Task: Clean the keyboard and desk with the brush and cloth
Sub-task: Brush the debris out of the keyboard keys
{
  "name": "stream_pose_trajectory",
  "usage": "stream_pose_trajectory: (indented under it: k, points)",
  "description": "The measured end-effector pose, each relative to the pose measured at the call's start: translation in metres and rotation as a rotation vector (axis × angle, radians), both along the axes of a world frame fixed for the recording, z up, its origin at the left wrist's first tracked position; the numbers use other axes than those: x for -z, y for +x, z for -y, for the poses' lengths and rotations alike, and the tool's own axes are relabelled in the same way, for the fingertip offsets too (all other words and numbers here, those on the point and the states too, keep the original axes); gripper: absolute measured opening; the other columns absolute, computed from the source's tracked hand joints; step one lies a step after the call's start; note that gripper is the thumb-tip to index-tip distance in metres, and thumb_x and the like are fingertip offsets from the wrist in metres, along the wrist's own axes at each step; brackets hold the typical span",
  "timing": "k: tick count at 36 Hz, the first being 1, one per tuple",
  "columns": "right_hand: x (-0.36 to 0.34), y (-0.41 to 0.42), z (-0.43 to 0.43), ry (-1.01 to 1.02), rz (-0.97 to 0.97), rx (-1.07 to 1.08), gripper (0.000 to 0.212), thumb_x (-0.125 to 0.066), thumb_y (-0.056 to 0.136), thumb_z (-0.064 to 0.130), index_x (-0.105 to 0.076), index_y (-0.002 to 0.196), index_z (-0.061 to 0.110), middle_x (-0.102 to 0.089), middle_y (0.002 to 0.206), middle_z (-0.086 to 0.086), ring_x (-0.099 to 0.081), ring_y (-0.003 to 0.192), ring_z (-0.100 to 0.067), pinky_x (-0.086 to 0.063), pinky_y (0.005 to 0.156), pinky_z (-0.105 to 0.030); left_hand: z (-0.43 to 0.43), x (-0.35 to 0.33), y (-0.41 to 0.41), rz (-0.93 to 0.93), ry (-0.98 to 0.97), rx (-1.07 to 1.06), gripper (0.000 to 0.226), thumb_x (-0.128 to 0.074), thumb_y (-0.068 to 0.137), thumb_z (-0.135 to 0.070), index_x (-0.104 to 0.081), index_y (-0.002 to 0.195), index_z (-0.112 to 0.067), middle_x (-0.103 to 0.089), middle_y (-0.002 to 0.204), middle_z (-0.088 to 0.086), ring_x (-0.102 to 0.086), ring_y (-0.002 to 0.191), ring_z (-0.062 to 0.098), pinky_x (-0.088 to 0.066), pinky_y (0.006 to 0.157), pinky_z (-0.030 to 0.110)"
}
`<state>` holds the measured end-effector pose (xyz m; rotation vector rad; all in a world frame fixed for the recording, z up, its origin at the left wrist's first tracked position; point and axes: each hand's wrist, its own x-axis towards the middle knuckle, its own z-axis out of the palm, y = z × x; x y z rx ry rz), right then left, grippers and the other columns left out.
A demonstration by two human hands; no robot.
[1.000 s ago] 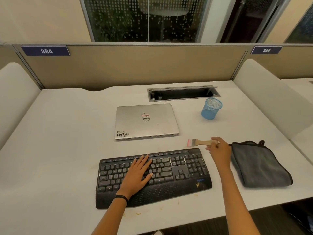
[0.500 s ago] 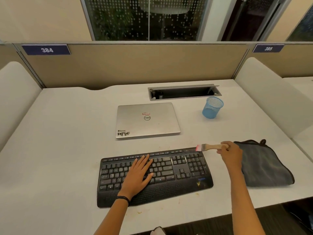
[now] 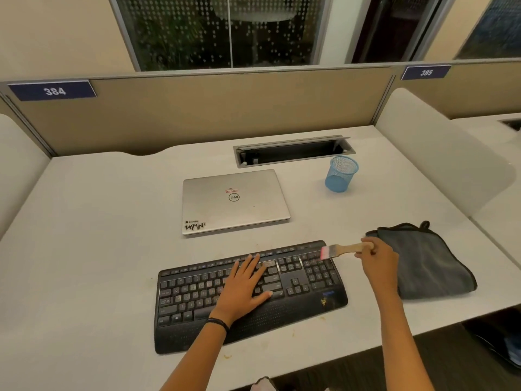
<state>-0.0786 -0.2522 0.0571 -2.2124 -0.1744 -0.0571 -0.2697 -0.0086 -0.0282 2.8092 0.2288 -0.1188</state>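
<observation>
An office of numbered cubicle desks. Beyond the right hand gripping the brush, a tan divider backs the white desk. Its plate far left of the grip reads 384; another plate, beyond and right, reads 385. A closed laptop and a cable hatch lie beyond and left.

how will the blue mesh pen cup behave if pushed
Probably very light: the blue mesh pen cup is see-through wire mesh and looks empty. It stands upright on the smooth desk, so a low push would likely slide it; a high one may tip it. On its side it would probably roll.
</observation>
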Motion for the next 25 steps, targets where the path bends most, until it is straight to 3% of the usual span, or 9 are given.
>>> stream_pose_trajectory:
  k: [6, 9, 14, 17, 20, 25]
  points:
    - [-0.002, -0.008, -0.017, 0.059, -0.036, -0.154, 0.02, -0.046, 0.094, 0.008, -0.063, 0.102, 0.005, -0.067, 0.089, -0.009, -0.067, 0.069, -0.014, -0.051, 0.058, -0.009, 0.014, -0.005, 0.017, -0.066, 0.043, 0.069, 0.088, -0.016, 0.078, -0.08, 0.006, 0.149, -0.032, 0.023, 0.152, -0.005, 0.019, 0.143, 0.017, 0.019, 0.113, 0.036]
    - [0.002, -0.011, -0.02, 0.003, -0.043, -0.172, 0.021, -0.044, 0.096, 0.011, -0.063, 0.103, 0.006, -0.066, 0.088, -0.005, -0.066, 0.068, -0.011, -0.051, 0.057, -0.012, 0.018, -0.006, 0.019, -0.082, 0.035, 0.06, 0.086, -0.028, 0.083, -0.075, 0.006, 0.149, -0.031, 0.021, 0.153, -0.004, 0.02, 0.142, 0.016, 0.017, 0.115, 0.039]
    - [-0.002, -0.008, -0.01, -0.061, 0.066, -0.026, 0.026, -0.04, 0.095, 0.007, -0.063, 0.108, 0.003, -0.067, 0.082, -0.013, -0.066, 0.07, -0.026, -0.049, 0.06, -0.029, 0.019, -0.006, 0.02, -0.079, 0.031, 0.055, 0.095, -0.013, 0.072, -0.082, 0.004, 0.15, -0.031, 0.018, 0.156, -0.003, 0.02, 0.142, 0.016, 0.02, 0.113, 0.038]
    - [-0.009, -0.009, -0.009, -0.015, 0.096, -0.036, 0.025, -0.041, 0.096, 0.008, -0.061, 0.11, 0.005, -0.066, 0.09, -0.01, -0.065, 0.074, -0.021, -0.051, 0.062, -0.028, 0.019, -0.006, 0.021, -0.087, 0.031, 0.047, 0.095, -0.014, 0.072, -0.082, 0.004, 0.15, -0.031, 0.017, 0.156, -0.003, 0.02, 0.142, 0.016, 0.02, 0.112, 0.037]
    - [-0.012, -0.014, -0.015, 0.04, 0.085, -0.152, 0.022, -0.043, 0.096, 0.01, -0.061, 0.11, 0.01, -0.064, 0.095, -0.003, -0.065, 0.075, -0.011, -0.052, 0.063, -0.019, 0.019, -0.006, 0.021, -0.099, 0.035, 0.045, 0.09, -0.026, 0.079, -0.078, 0.004, 0.15, -0.031, 0.017, 0.157, -0.003, 0.019, 0.143, 0.016, 0.018, 0.114, 0.039]
    - [-0.005, -0.021, -0.023, -0.108, 0.069, -0.334, 0.022, -0.041, 0.097, 0.015, -0.061, 0.107, 0.015, -0.068, 0.089, -0.002, -0.066, 0.078, -0.014, -0.052, 0.066, -0.019, 0.019, -0.007, 0.021, -0.087, 0.033, 0.05, 0.089, -0.029, 0.08, -0.076, 0.002, 0.15, -0.03, 0.016, 0.157, -0.003, 0.018, 0.143, 0.017, 0.018, 0.114, 0.039]
